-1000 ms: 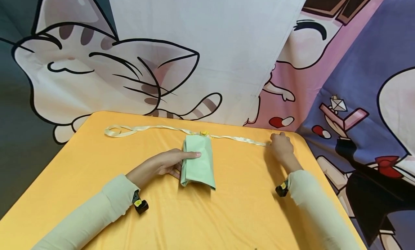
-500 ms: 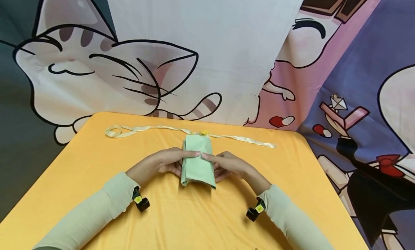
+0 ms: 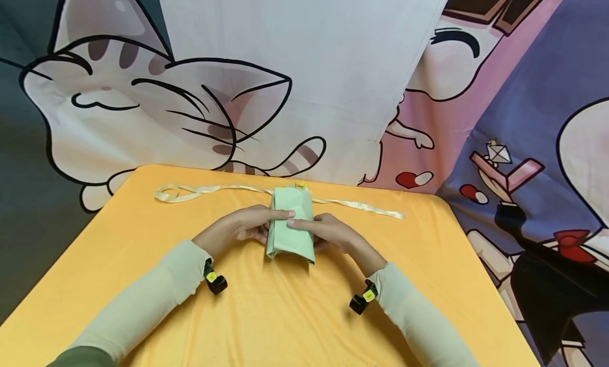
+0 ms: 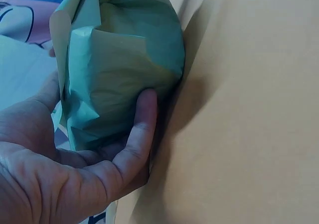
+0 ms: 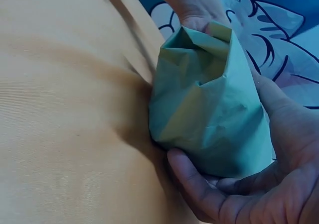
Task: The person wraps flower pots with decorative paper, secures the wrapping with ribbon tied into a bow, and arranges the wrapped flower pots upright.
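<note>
A pale green paper-wrapped bundle is held between both hands near the middle of the table. My left hand grips its left side, thumb on top and fingers curled beneath. From the right side my right hand holds it the same way, the two thumbs almost meeting. The folded near end of the wrapping shows in the right wrist view; what is inside is hidden. Behind the bundle a cream ribbon stretches across the table, its middle partly hidden. A small yellow piece peeks out at the bundle's far end.
A yellow cloth covers the table. Along the back hangs a cartoon cat curtain, close to the table's far edge. Each sleeve cuff carries a small black wrist camera.
My right hand has let go of the ribbon's right end and come left to take hold of the bundle. Both hands have then shifted the bundle slightly away, toward the ribbon.
</note>
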A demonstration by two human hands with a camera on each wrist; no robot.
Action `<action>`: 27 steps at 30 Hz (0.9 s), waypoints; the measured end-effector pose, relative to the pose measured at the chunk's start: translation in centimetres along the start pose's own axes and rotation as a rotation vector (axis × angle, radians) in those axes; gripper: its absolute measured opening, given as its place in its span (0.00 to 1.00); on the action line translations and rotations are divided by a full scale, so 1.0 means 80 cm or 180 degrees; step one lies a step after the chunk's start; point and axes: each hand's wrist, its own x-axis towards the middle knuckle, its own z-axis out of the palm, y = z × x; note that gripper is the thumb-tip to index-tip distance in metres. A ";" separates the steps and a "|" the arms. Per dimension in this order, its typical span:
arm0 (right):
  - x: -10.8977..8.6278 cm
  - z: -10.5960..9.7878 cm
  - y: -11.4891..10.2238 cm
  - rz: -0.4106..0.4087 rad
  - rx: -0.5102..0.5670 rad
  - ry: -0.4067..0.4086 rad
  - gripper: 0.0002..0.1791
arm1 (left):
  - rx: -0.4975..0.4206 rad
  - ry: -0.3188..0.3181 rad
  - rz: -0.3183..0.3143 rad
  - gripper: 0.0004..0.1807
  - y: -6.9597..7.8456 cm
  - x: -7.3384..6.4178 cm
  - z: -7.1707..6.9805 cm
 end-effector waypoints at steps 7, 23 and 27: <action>0.006 -0.001 -0.004 0.0126 -0.0131 0.0148 0.31 | 0.0053 -0.0018 0.0011 0.31 0.008 0.008 -0.001; -0.007 0.016 0.009 -0.0113 0.0216 0.0443 0.34 | 0.1319 0.1191 0.0775 0.31 0.001 0.053 -0.067; -0.006 0.019 0.013 -0.0126 0.0240 0.0452 0.36 | 0.2619 0.1792 0.1079 0.20 -0.016 0.088 -0.101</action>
